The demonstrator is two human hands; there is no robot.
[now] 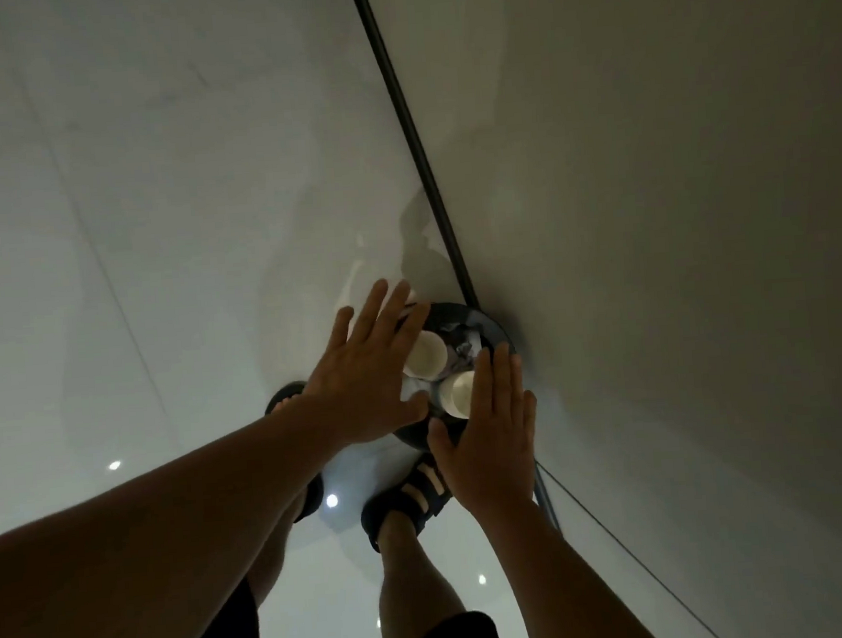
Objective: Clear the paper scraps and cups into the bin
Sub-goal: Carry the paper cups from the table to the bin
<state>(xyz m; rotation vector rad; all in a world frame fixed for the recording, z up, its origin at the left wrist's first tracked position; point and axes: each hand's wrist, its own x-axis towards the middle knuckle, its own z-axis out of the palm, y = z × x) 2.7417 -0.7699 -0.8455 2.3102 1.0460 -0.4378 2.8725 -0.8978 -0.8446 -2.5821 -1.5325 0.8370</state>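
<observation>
A round black bin (497,336) is seen from directly above, standing on a glossy white tiled floor (154,237) against the dark skirting strip (417,144) of a pale wall (673,176). Two pale paper cups are seen inside the bin: one cup (426,353) lies toward 9 o'clock of the opening, the other cup (456,393) toward 6 o'clock, the two just beside each other. Crumpled paper scraps (463,348) are seen deeper in the bin, between the cups and the rim at 2 o'clock.

The left hand (363,372) is held flat over the bin's 9 o'clock side, palm down, with all fingers spread and extended; nothing is gripped by it. The right hand (487,438) is held over the 5 o'clock side, fingers straight and close together, thumb out to the side; nothing is gripped by it either. Whether the hands touch the rim or the cups cannot be told.

Below the hands, two bare legs in dark shorts are seen. The right foot, in a dark sandal with pale stripes (411,499), is placed just beside the bin at 6 o'clock; the left foot in a dark sandal (285,403) is partly hidden by the left forearm. Small ceiling lights are reflected in the floor.
</observation>
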